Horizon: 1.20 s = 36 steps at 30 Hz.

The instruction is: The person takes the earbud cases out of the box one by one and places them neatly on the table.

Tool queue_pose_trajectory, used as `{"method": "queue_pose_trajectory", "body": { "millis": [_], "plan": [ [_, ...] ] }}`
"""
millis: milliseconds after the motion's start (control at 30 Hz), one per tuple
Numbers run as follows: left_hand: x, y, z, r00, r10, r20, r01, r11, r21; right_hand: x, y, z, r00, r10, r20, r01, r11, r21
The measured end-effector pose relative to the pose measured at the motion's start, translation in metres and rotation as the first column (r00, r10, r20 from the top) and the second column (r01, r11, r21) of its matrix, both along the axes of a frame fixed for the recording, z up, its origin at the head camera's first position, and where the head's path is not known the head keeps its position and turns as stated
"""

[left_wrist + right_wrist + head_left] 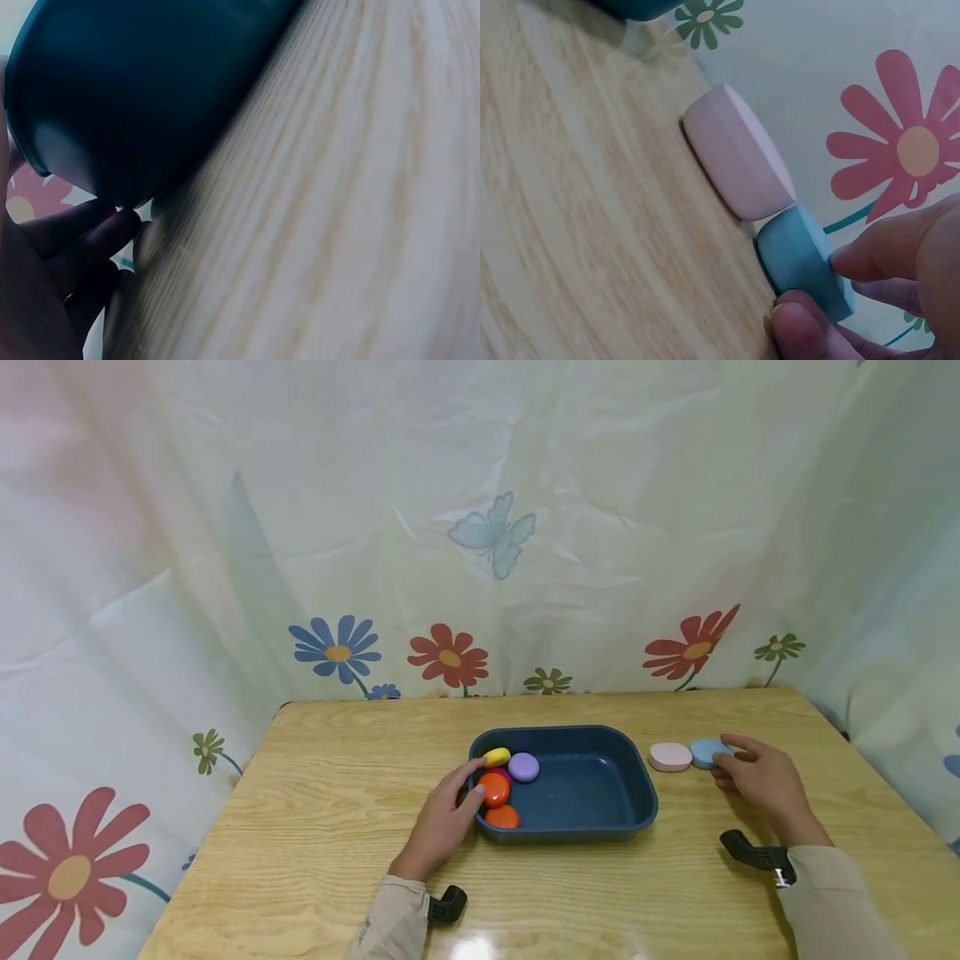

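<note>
A dark blue plastic basin (573, 831) stands on the wooden table. My left hand (441, 821) grips its left wall, with thumb and index finger at the rim and the other fingers outside, below the rim in the left wrist view (71, 247). On the right, my right hand (767, 781) pinches a light blue oval soap (799, 259) between thumb and fingers. The soap lies on the table. A pale pink oval soap (739, 154) lies at its left, their ends almost touching.
Inside the basin's left end lie a yellow piece (497, 757), a purple round piece (523, 767), a dark red piece (498, 772) and two orange ones, an upper orange piece (494, 790) and a lower orange piece (502, 817). A flowered curtain (585, 610) hangs behind the table (360, 760).
</note>
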<state>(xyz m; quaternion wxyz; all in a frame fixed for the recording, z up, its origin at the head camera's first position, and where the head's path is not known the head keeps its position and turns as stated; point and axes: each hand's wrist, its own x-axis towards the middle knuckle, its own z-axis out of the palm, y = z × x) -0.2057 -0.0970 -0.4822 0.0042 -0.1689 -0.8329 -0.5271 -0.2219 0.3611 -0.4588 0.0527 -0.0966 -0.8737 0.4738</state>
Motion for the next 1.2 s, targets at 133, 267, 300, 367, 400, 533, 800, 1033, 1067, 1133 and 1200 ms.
{"method": "queue_pose_trajectory", "body": {
  "millis": [133, 267, 300, 367, 400, 533, 800, 1033, 1067, 1133, 1200],
  "plan": [
    [0.001, 0.000, -0.001, 1.000, -0.003, 0.003, 0.003, 1.000, -0.003, 0.002, 0.000, 0.000, 1.000, 0.002, 0.000, -0.002, 1.000, 0.029],
    [0.002, 0.001, -0.002, 1.000, -0.001, -0.007, 0.001, 1.000, -0.011, 0.003, 0.000, 0.000, 1.000, 0.000, -0.002, 0.000, 1.000, 0.027],
    [0.003, 0.001, -0.002, 1.000, 0.002, -0.010, -0.002, 1.000, -0.014, 0.003, 0.000, 0.000, 1.000, 0.000, -0.002, 0.000, 1.000, 0.026],
    [0.003, 0.000, -0.002, 1.000, 0.005, -0.011, -0.006, 1.000, -0.016, 0.003, -0.001, 0.000, 1.000, -0.001, 0.000, 0.001, 1.000, 0.019],
    [0.003, 0.000, -0.003, 1.000, 0.007, -0.010, -0.007, 1.000, -0.017, 0.004, -0.001, 0.000, 1.000, -0.002, 0.000, 0.002, 1.000, 0.015],
    [0.003, 0.001, -0.002, 1.000, 0.010, -0.005, -0.010, 1.000, -0.014, 0.004, 0.000, 0.000, 1.000, -0.015, 0.009, 0.015, 1.000, -0.005],
    [0.002, 0.002, 0.001, 1.000, 0.025, 0.016, -0.025, 0.999, -0.023, 0.003, 0.002, 0.009, 0.995, -0.095, 0.024, 0.093, 0.992, 0.087],
    [0.003, 0.000, 0.002, 1.000, 0.024, 0.008, -0.024, 1.000, -0.017, 0.005, -0.005, 0.022, 0.992, -0.117, -0.039, 0.120, 0.987, 0.104],
    [0.003, 0.000, 0.002, 1.000, 0.025, 0.011, -0.024, 1.000, -0.020, 0.005, -0.007, 0.024, 0.993, -0.106, -0.055, 0.110, 0.991, 0.081],
    [0.003, 0.000, 0.002, 1.000, 0.026, 0.015, -0.026, 0.999, -0.025, 0.003, -0.012, 0.027, 0.994, -0.078, -0.075, 0.081, 0.996, 0.042],
    [0.003, 0.000, 0.002, 0.999, 0.030, 0.018, -0.029, 0.999, -0.026, 0.001, -0.018, 0.030, 0.996, -0.047, -0.078, 0.047, 0.999, 0.000]
  ]
}}
